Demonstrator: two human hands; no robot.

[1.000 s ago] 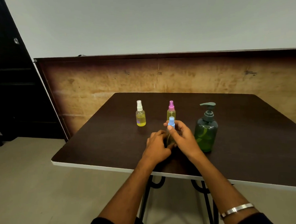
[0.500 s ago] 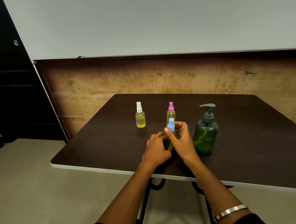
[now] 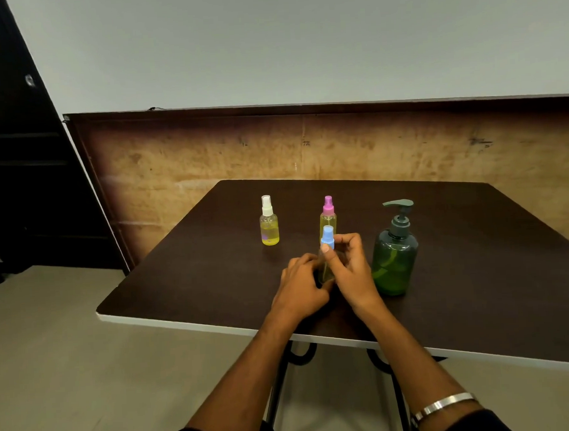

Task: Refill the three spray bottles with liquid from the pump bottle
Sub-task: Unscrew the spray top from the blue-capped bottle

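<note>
You're working the blue-capped spray bottle near the table's front edge, left hand gripping its body, right hand pinching the cap, so keep it upright while unscrewing beside the pump bottle.

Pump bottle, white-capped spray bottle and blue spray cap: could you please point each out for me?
pump bottle (image 3: 395,262), head view, on its green body.
white-capped spray bottle (image 3: 269,230), head view, on its yellow-filled body.
blue spray cap (image 3: 327,236), head view, on the cap's side.
</note>
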